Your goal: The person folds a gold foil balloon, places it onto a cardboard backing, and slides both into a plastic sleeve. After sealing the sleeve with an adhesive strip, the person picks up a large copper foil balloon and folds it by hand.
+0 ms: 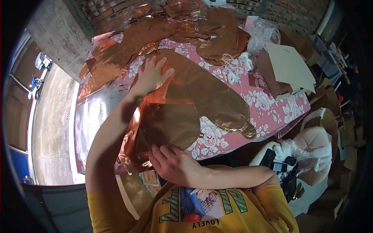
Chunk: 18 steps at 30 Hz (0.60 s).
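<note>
A large copper-coloured foil sheet (186,81), curved and tapering to the right, lies on the pink floral cloth (264,99). My left hand (153,75) rests flat on its upper left part with the fingers spread. At the near edge of the foil, my right hand (167,161) has its fingers bent and pressed together at the foil's lower edge; what they grip is hidden. Shiny creased foil hangs over the table edge left of my right hand.
More copper foil pieces (221,37) lie along the far side. White string (233,68), cream paper sheets (289,68) and clear plastic bags (91,124) are on the table. A padded chair (312,149) holding black devices stands at the right, beside cardboard boxes.
</note>
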### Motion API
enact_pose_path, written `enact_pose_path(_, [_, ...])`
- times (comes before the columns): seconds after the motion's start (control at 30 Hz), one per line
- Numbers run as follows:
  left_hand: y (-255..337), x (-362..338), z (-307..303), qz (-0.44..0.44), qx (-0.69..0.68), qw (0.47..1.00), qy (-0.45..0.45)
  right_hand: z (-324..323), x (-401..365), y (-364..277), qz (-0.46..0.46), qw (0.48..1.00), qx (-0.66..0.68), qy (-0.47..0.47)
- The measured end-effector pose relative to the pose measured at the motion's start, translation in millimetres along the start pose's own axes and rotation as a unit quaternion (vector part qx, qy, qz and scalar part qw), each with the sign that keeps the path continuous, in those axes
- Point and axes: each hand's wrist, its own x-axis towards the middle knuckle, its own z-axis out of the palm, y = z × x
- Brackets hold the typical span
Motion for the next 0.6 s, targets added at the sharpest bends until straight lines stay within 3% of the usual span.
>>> enact_pose_path(0.43, [2.6, -2.4, 0.1, -0.012, -0.009, 1.000, -0.016, -2.9, -3.5, -0.7, 0.001, 1.000, -0.005, -0.029])
enact_pose_path(0.6, [2.5, -1.7, 4.5, -0.008, -0.015, 1.000, -0.004, -5.4, -6.7, 4.4, 0.029, 0.994, 0.106, -0.011])
